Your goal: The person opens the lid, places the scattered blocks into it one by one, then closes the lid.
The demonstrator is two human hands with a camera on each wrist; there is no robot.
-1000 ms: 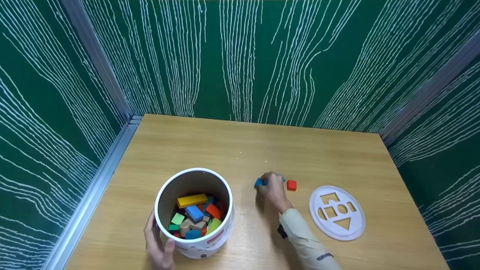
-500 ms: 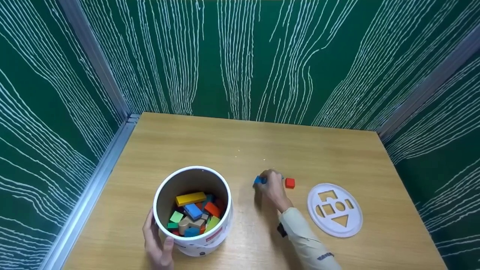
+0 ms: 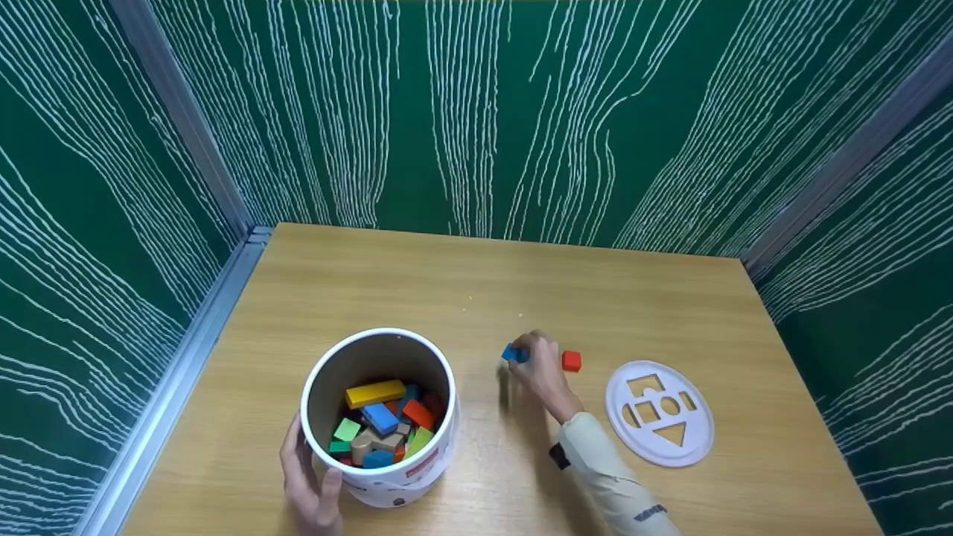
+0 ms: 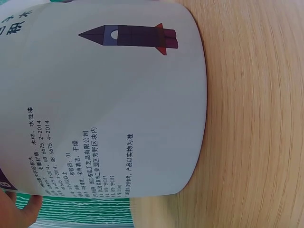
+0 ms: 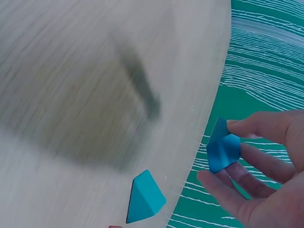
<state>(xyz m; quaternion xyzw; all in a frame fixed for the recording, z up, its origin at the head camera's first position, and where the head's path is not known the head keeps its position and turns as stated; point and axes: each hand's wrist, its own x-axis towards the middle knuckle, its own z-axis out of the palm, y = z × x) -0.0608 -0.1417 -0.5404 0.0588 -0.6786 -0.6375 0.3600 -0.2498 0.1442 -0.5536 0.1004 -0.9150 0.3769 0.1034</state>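
Observation:
My right hand point(image 3: 542, 376) pinches a small blue block point(image 5: 223, 147) with a curved hollow between its thumb and fingers, raised above the table. In the right wrist view a teal triangular block point(image 5: 145, 197) lies on the table beside that hand; in the head view the hand hides it. To the right of the hand sits a red block point(image 3: 571, 361). My left hand point(image 3: 309, 480) holds the left side of a white bucket point(image 3: 398, 491), with fingers along its outer wall and thumb near the front. The bucket stands uncovered, with several coloured blocks point(image 3: 381, 418) inside.
A white round lid point(image 3: 655, 447) with shaped cut-outs lies on the table point(image 3: 417, 279), right of the right forearm. Green panels point(image 3: 409, 149) with white wavy lines enclose the table at the back and sides. Tiny pale specks dot the tabletop.
The right hand has risen a little with the blue block, whose shadow now lies apart from it. The triangular block has gone out of sight behind the hand. The left hand stays on the bucket.

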